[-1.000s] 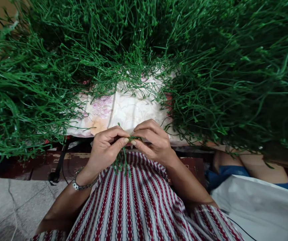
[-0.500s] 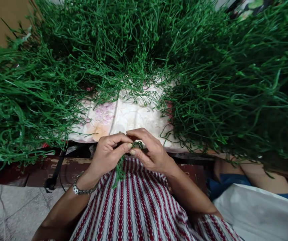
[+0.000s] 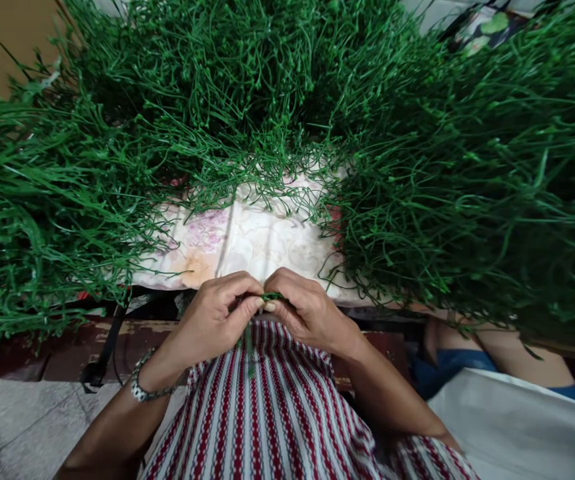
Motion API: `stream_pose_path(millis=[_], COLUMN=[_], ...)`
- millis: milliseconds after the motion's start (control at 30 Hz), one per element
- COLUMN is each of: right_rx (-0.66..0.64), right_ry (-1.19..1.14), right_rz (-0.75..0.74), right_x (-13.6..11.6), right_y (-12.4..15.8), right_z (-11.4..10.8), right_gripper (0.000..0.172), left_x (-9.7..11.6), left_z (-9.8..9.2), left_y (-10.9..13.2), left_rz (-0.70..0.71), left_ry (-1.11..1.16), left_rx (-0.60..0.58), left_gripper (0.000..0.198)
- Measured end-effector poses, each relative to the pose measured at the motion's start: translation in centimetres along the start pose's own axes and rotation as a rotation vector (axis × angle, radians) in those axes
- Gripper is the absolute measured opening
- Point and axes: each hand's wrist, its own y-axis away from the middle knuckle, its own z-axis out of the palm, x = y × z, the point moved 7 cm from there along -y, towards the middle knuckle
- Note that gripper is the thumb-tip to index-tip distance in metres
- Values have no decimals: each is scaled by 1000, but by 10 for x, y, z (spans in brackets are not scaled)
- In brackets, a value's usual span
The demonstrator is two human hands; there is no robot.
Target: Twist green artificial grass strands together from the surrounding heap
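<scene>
Close to my body, my left hand (image 3: 227, 310) and my right hand (image 3: 303, 307) meet with fingertips nearly touching. Between them runs a small bundle of thin green stems (image 3: 273, 296), pinched by thumb and forefinger on each side. A few strands hang below my left hand in front of the striped garment, blurred. The fingers hide most of the bundle. Beyond my hands lies a pale flowered cloth (image 3: 272, 243) with loose stems on its far part.
Large heaps of similar green stems surround the cloth: a left heap (image 3: 42, 200), a far heap (image 3: 247, 67) and a right heap (image 3: 467, 187). At the lower right are another person's bare leg (image 3: 532, 353) and a white sheet-like item (image 3: 522, 413). A black strap (image 3: 110, 343) hangs at the left.
My right fingers have closed down from a raised arch onto the stems. Both hands sit slightly lower, and fewer strands show hanging beneath my left hand.
</scene>
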Motion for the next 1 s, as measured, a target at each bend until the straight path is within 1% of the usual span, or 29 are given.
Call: stream_pose_path(millis=[67,133,200,333,400,533,633,700,767,900,1000], right_rx=[-32,-62,-100,-181,-211,-262,-279,-281,-282,-301,-248], right_ry=[19,49,66,75,69,68,84,62,-6,-164,-174], right_rz=[6,22,20,-56,-89,-114,-109,-96,-85,-54,-29], right_x=[-1,-4,-9,-26,-32,-39,-39,-37,-34,-26,-20], right_y=[1,3,4,8,11,17,19,18,15,10,7], right_z=[3,5,7,9,9,8,7,6,5,3,-3], right_gripper=[12,11,12,19,21,21,23,24,25,22,23], left_x=[-4,-5,-1,18,24,24,24,22,18,6,-1], left_z=[3,4,1,-3,-3,0,2,1,1,4,6], left_y=[-1,-1,1,12,19,32,35,31,25,16,14], left_rz=[-27,-29,23,227,284,282,284,241,144,-59,-144], left_ry=[15,26,21,-31,-50,-106,-103,-70,-33,17,34], left_rx=[-103,-168,-182,-178,-192,-214,-224,-219,-222,-285,-300], left_gripper=[13,14,16,21,23,25,24,23,21,18,18])
